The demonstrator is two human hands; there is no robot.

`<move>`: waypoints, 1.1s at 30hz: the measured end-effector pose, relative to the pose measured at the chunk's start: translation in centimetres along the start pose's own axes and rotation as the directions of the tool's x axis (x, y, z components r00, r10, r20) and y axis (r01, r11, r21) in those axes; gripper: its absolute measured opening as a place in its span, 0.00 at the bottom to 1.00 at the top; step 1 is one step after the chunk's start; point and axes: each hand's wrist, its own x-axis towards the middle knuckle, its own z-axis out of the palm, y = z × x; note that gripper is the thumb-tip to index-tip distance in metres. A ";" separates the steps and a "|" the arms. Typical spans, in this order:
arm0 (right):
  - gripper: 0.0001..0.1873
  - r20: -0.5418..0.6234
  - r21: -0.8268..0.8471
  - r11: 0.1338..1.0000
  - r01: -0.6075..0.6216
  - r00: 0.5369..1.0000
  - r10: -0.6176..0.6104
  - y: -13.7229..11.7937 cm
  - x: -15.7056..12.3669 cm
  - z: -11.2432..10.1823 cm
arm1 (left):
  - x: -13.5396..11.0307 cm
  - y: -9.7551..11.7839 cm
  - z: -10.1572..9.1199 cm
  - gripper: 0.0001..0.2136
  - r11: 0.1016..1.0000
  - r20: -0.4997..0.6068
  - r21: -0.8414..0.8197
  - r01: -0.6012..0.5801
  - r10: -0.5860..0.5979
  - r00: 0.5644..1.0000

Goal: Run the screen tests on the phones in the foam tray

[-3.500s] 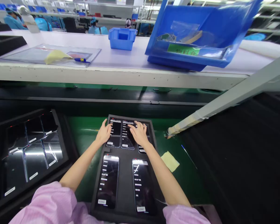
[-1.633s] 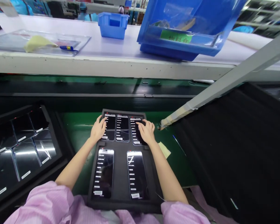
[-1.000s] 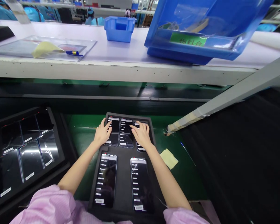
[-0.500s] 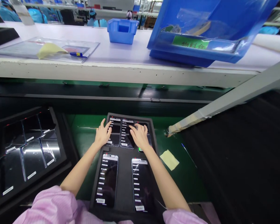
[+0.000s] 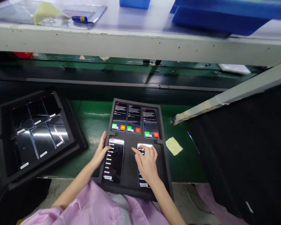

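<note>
Several smartphones lie face up in a black foam tray (image 5: pixel 131 140). The top row, a left phone (image 5: pixel 119 114), a middle phone (image 5: pixel 133 115) and a right phone (image 5: pixel 150 122), shows text with green and red or orange buttons. Below, a front left phone (image 5: pixel 114 162) shows a white-text menu. My left hand (image 5: pixel 101 151) is open at the tray's left edge, its thumb over that phone's screen edge. My right hand (image 5: pixel 146 161) is open above the front right phone (image 5: pixel 142 184), covering much of it, index finger stretched out to the left.
To the left, another black tray (image 5: pixel 71 137) holds several dark phones (image 5: pixel 39 143). Right of my tray lie a yellow paper (image 5: pixel 174 146) and a pen (image 5: pixel 193 142) on the green surface. A slanted white post (image 5: pixel 224 101) and a raised shelf edge (image 5: pixel 131 45) bound the space.
My hands have moved from the top row to the front row. The top phones went from menus to text pages with coloured buttons. The view has tilted down.
</note>
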 end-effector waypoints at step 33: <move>0.24 -0.084 -0.108 0.982 -0.157 0.985 0.149 7.1 5.2 -0.5 | 5.6 5.1 0.4 0.16 0.361 0.153 0.879 -0.312 0.406 0.901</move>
